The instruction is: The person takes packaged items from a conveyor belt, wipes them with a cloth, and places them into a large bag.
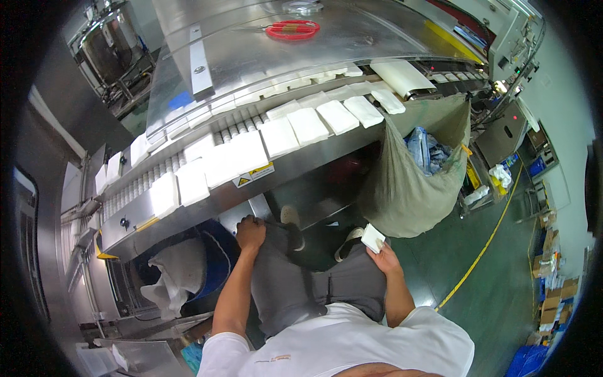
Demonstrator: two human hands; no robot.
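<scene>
Seated worker at roller conveyor (188, 207): right hand (384, 256) pinches a small white rectangular packet (372, 238) above the right knee; left hand (250, 234), fingers curled closed, rests on the left knee.

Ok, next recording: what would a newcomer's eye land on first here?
Most likely the row of white packs riding the steel roller conveyor that crosses the upper middle of the view. Next, the big grey-green sack hanging at the conveyor's right end, with blue wrappers inside, and the red scissors on the machine's steel cover at the top. Below, the seated person's right hand holds one small white pack, while the left hand rests on a knee.
</scene>
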